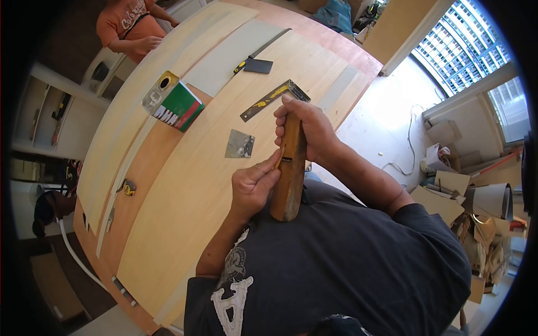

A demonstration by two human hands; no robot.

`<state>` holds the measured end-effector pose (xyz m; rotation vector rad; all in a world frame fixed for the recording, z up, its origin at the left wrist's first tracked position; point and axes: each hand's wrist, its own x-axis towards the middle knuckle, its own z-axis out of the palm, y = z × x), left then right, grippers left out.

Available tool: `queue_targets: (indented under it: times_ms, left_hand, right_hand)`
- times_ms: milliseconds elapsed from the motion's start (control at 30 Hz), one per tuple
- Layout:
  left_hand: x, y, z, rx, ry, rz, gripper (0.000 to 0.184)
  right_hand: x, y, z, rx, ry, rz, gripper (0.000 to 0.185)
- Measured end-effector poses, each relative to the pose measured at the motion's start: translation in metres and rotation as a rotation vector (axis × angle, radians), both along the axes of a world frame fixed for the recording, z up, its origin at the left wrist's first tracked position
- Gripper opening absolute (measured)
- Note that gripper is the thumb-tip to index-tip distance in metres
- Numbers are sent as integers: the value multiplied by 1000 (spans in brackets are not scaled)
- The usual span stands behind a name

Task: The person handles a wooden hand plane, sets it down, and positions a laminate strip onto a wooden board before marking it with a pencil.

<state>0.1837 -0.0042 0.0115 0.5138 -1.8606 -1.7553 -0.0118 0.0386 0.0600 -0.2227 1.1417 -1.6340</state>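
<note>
A wooden hand plane (290, 179) is held up before my chest, its long face with a small dark slot towards me. My right hand (308, 126) is wrapped round its far end. Beside the slot, my left hand (255, 185) is closed in a pinch on a thin orange, stick-like piece, whose kind I cannot make out. Just beyond the plane, a metal square (268, 101) with yellow marks lies on the wooden board (185, 196). A stained square metal plate (240, 144) lies to the left of my hands.
On the board stand a green and white can (179, 106), a yellow-black cutter (240, 67), a dark block (258, 66) and a tape measure (129, 187). A person in an orange shirt (129, 28) is at the far left edge; another person's head (50, 210) shows lower left. Scraps (448, 190) clutter the right floor.
</note>
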Motion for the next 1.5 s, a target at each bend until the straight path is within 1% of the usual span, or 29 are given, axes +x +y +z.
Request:
queue_targets:
  times_ms: [67, 200, 300, 400, 500, 600, 700, 800, 900, 1000, 1100, 1167, 1300, 1500]
  left_hand:
    - [0, 4, -9, -44, 60, 15, 38]
    - [12, 9, -9, -59, 44, -9, 38]
    - [23, 9, -7, 113, -35, -43, 38]
    - [37, 9, -4, 134, -109, -98, 37]
    - [32, 16, -11, 21, 41, -52, 37]
    - [25, 14, -8, -10, 59, -31, 39]
    - [24, 10, -9, 52, -1, -68, 39]
    - [15, 5, -11, -13, 28, -59, 40]
    - [12, 0, -8, 149, 11, -97, 42]
    - [7, 0, -9, 199, 41, -94, 44]
    - [3, -1, -6, 202, 54, -91, 43]
    - [0, 3, -9, 180, 55, -41, 42]
    - [11, 3, -6, 121, -17, -70, 39]
    - [27, 8, -13, 174, 18, -85, 37]
  right_hand:
    - [0, 1, -2, 6, 6, 17, 38]
    - [1, 4, -5, 10, -29, -4, 36]
    - [3, 2, -5, 12, -29, 12, 35]
    - [1, 1, -9, 15, -16, 2, 38]
    - [-6, 4, -7, 2, -1, -27, 38]
    - [-3, 1, -6, 3, -5, -28, 38]
    - [-3, 0, -4, -5, 6, -23, 38]
    - [-3, 0, -7, -18, 3, -16, 38]
    - [-1, 0, -3, -15, 12, -10, 38]
    - [-2, 1, -3, -31, -8, -11, 34]
    - [-1, 2, -2, -38, -1, -7, 34]
    - [-1, 3, -3, -36, -3, -5, 34]
    - [1, 3, -4, 2, 9, 6, 38]
    - [4, 2, -7, -13, -3, 36, 37]
